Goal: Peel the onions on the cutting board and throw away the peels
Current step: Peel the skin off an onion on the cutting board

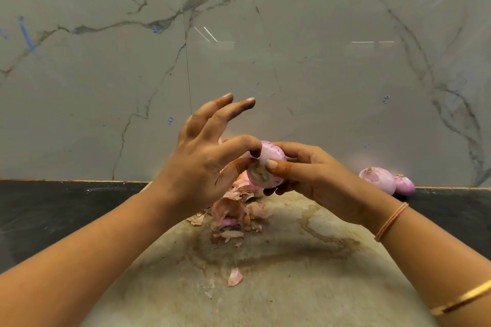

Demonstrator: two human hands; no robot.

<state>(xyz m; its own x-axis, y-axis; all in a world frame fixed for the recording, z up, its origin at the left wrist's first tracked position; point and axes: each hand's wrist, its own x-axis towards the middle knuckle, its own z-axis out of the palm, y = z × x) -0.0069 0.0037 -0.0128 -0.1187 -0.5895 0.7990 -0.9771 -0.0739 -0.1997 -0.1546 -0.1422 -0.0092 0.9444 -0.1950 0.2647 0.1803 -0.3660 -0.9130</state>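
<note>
— What's on the left?
— The left hand [202, 164], thumb and forefinger pinching the onion [268, 164], other fingers splayed upward.
— How does it look?
— Pale pink, glossy, mostly bare, its rough root end facing the camera. It sits between both hands, above the cutting board [292, 287] and papery peels [233, 207].
— The right hand [318, 175]?
— Curled round it, thumb on the root end. Further right, two peeled onions [377, 180] lie touching on the dark desk [53, 207].
</note>
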